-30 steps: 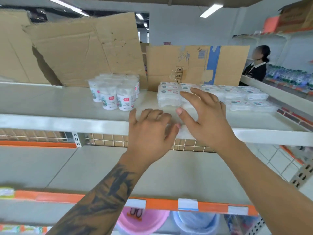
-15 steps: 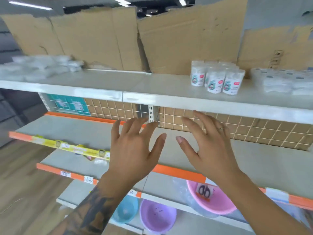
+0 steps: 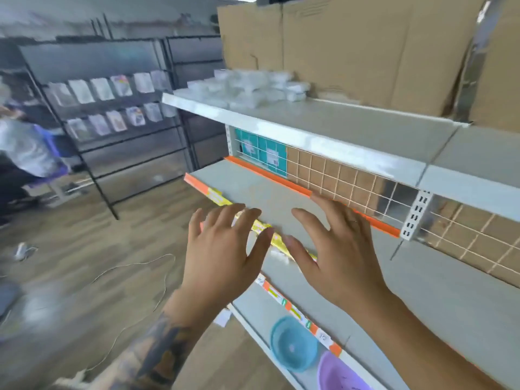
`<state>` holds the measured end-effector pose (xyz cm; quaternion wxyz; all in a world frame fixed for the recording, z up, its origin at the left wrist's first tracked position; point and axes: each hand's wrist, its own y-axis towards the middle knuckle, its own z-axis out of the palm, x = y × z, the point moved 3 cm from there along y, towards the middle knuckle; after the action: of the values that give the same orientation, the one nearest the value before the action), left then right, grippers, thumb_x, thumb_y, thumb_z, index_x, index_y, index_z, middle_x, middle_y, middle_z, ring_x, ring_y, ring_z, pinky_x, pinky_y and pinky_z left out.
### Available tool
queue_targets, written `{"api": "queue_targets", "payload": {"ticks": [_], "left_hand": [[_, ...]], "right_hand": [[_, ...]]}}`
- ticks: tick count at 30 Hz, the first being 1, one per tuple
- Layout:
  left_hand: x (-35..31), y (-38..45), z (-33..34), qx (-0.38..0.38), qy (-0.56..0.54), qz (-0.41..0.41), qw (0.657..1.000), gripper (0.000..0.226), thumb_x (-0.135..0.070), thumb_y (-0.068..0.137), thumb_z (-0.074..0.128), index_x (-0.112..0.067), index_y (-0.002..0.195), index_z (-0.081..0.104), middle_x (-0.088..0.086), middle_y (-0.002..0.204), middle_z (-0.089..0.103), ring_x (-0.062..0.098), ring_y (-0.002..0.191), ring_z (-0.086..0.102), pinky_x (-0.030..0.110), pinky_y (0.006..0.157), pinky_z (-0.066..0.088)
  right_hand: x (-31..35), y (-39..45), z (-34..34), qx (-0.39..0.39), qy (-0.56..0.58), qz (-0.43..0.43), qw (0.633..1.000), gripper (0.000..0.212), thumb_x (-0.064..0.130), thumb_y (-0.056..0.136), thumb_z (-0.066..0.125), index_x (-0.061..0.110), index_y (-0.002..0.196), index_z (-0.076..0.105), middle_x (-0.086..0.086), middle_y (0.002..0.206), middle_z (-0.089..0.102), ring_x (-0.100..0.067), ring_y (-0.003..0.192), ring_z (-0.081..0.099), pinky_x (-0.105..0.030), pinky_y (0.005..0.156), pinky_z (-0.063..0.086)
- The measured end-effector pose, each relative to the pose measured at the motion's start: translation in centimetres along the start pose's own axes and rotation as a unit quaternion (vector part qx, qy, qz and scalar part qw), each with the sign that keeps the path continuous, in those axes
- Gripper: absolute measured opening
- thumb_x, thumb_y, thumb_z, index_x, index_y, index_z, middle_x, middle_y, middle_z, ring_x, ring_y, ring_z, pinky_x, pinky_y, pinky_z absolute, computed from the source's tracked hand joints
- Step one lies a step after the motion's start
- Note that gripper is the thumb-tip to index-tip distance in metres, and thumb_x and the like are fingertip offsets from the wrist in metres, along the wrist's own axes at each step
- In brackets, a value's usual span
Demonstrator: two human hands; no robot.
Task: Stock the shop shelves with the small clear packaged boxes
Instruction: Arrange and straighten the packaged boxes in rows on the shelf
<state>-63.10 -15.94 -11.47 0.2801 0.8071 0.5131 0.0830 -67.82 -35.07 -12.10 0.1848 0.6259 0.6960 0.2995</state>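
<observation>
A: Two bare hands, both empty: the left hand, on the tattooed forearm, and the right hand, ring on one finger, hover with fingers spread and relaxed in front of the grey middle shelf with the orange edge strip. Neither grips anything.

B: Where is the stock?

A: A blurred heap of small clear packaged boxes lies on the white upper metal shelf, at its left end, before the upright brown cardboard sheets. It sits well apart from both hands, above and beyond them.

B: Which step is this, then?

A: By my judgement, a gap between placements: nothing is being carried. The next move calls for fetching more boxes; I see no supply carton here, so the source cannot be told.

B: And lower down?

A: A round blue plastic basin and a purple plastic basin occupy the bottom shelf.
</observation>
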Motion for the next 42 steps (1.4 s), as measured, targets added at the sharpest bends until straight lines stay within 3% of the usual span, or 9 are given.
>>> {"api": "queue_targets", "payload": {"ticks": [11,16,24,30,37,42], "left_hand": [[8.4,14.2,0.9,-0.074,0.029,-0.062,0.995,0.049,-0.061,0.1,0.038,-0.03,0.127,0.065,-0.004,0.126,0.066,0.028,0.113,0.062,0.048,0.105,0.04],[10.8,18.2,2.6,-0.072,0.008,-0.085,0.994,0.045,-0.059,0.1,0.039,-0.034,0.127,0.064,-0.006,0.127,0.065,0.026,0.114,0.061,0.048,0.106,0.04],[15.2,23.9,4.5,-0.064,0.008,-0.09,0.994,0.047,-0.059,0.1,0.038,-0.031,0.127,0.063,-0.007,0.128,0.064,0.026,0.114,0.06,0.041,0.104,0.037],[18.7,30.0,6.7,-0.061,-0.048,-0.054,0.995,0.058,-0.063,0.095,0.031,-0.031,0.131,0.063,-0.007,0.13,0.064,0.024,0.118,0.058,0.04,0.102,0.037],[24.5,38.6,8.9,-0.041,-0.115,0.038,0.992,0.046,-0.056,0.098,0.049,-0.028,0.131,0.063,-0.003,0.129,0.066,0.027,0.108,0.063,0.045,0.103,0.043],[27.6,44.6,9.9,0.041,-0.171,0.153,0.972,0.057,-0.058,0.093,0.046,-0.027,0.139,0.059,-0.007,0.135,0.063,0.018,0.13,0.053,0.044,0.124,0.02]], "right_hand": [[0.9,19.1,8.9,-0.027,0.072,-0.022,0.997,0.048,0.054,0.096,0.05,0.025,0.132,0.061,-0.008,0.146,0.052,-0.035,0.128,0.051,-0.049,0.101,0.04],[1.2,24.9,11.5,-0.019,0.079,-0.025,0.996,0.046,0.052,0.095,0.056,0.024,0.131,0.059,-0.009,0.145,0.051,-0.038,0.125,0.051,-0.05,0.099,0.041],[2.4,31.1,14.5,0.006,0.113,-0.001,0.994,0.047,0.054,0.097,0.053,0.03,0.137,0.053,-0.003,0.154,0.041,-0.036,0.134,0.042,-0.049,0.107,0.034],[2.8,35.2,16.5,0.008,0.071,0.031,0.997,0.049,0.058,0.098,0.049,0.033,0.141,0.05,-0.001,0.156,0.039,-0.034,0.137,0.04,-0.048,0.108,0.032],[2.9,41.2,19.8,0.036,0.02,0.105,0.994,0.053,0.058,0.097,0.048,0.037,0.145,0.045,0.003,0.156,0.038,-0.032,0.137,0.04,-0.047,0.111,0.032],[2.4,44.3,22.1,0.109,-0.045,0.157,0.981,0.055,0.054,0.096,0.051,0.04,0.148,0.041,0.005,0.159,0.036,-0.03,0.141,0.038,-0.046,0.113,0.03]]}}
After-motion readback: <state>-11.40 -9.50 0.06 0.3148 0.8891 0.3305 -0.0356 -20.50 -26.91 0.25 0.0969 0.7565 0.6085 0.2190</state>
